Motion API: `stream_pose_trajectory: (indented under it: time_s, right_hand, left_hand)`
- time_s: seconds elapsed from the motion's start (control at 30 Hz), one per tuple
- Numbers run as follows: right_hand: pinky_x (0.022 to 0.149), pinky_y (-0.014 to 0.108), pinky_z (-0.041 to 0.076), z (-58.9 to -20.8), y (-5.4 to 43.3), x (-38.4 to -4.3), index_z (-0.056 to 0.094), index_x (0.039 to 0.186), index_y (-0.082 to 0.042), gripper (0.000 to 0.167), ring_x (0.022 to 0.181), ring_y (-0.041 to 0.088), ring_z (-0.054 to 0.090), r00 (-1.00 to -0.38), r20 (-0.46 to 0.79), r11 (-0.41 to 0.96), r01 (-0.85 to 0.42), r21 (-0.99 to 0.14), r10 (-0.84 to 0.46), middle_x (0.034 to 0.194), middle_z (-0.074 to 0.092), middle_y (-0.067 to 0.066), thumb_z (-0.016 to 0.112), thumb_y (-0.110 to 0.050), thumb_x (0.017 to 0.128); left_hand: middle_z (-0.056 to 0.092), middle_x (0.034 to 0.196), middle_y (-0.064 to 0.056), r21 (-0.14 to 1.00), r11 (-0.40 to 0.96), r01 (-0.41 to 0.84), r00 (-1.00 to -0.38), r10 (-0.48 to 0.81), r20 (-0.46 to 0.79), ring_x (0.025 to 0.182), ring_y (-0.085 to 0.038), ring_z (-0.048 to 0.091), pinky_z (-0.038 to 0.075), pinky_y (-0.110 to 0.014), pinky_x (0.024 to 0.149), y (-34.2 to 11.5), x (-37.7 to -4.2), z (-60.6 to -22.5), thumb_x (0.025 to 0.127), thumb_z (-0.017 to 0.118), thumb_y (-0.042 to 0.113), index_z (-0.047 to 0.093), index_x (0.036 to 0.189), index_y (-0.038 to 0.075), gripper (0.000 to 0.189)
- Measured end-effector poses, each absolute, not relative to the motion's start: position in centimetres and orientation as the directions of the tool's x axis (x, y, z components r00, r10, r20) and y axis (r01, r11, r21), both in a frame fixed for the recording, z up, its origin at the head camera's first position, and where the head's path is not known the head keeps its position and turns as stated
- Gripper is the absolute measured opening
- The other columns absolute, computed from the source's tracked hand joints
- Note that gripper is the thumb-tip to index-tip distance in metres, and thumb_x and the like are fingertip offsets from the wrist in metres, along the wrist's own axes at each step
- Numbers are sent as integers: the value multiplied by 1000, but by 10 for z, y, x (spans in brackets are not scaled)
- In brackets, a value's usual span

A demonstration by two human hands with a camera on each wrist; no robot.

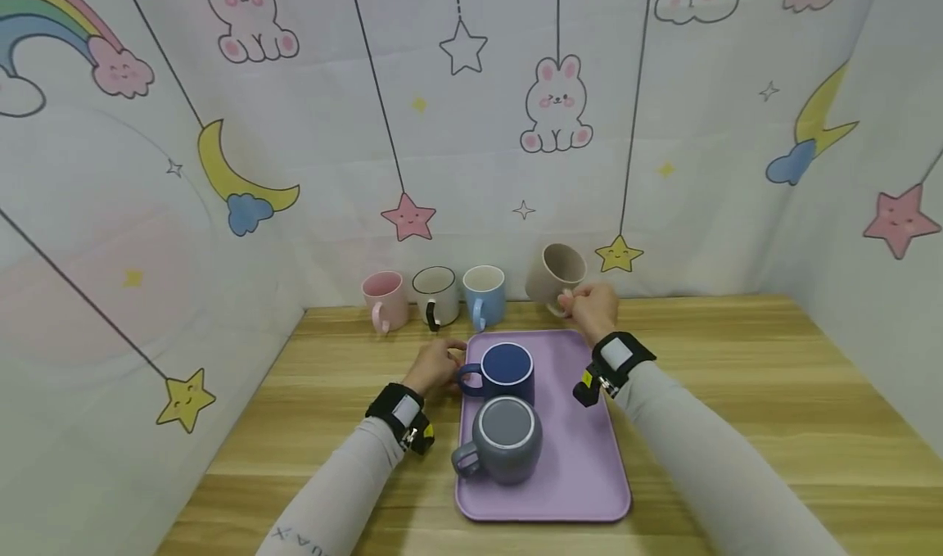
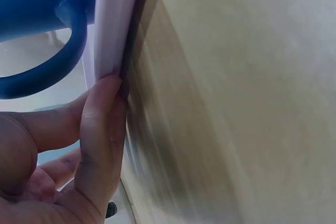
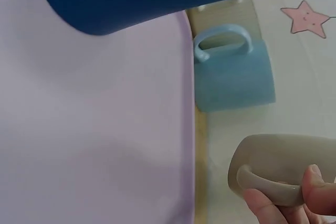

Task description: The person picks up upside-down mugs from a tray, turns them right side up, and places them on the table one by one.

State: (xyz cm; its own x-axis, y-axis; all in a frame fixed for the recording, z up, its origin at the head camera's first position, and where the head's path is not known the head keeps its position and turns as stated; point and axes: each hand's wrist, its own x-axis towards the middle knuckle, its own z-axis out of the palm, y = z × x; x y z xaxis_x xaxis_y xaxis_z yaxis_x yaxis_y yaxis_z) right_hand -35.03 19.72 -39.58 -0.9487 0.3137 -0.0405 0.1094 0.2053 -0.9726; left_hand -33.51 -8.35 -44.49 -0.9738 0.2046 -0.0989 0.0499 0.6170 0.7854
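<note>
My right hand point(image 1: 595, 309) grips a beige mug point(image 1: 543, 282) by its handle, with the mug tilted near the back wall beyond the tray. In the right wrist view, the thumb and fingers close round the handle point(image 3: 270, 187). My left hand point(image 1: 435, 365) pinches the left rim of a purple tray point(image 1: 578, 458), close beside the handle of a navy mug point(image 1: 508, 368). That mug stands upside down on the tray. In front of it, a grey mug point(image 1: 508, 441) is also upside down, its handle pointing left.
Behind the tray, a pink mug point(image 1: 385, 298), a white mug with a black handle point(image 1: 438, 294) and a light blue mug point(image 1: 486, 292) stand upright in a row. A printed cloth point(image 1: 471, 155) hangs behind the wooden table point(image 1: 737, 376).
</note>
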Motion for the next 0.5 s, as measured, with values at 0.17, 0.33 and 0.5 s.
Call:
stream_pose_trajectory:
  time_s: [0.17,0.33,0.5]
  right_hand:
    - [60,29,62,-408,194,-359,68,81,5,19,79,36,70,-940,-18,318,133,-939,340,78,65,9,76,-7,93]
    - [51,25,40,-415,187,-364,67,68,-1,27,63,20,55,-937,50,468,126,-874,346,60,58,0,79,-13,90]
    - [59,30,46,-414,174,-369,75,76,5,26,73,28,62,-941,137,574,70,-816,309,69,70,10,82,-17,88]
  left_hand:
    - [69,81,-9,799,600,46,-975,201,-95,63,-13,59,56,-22,50,-83,-333,-446,82,58,-18,66,128,-7,48]
    - [66,80,-7,817,576,8,-972,198,-130,61,-14,58,54,-22,47,-82,-334,-447,82,57,-19,66,130,-6,51]
    - [68,80,-7,800,600,16,-975,187,-121,62,-13,59,54,-22,47,-83,-335,-447,82,57,-18,67,129,-4,51]
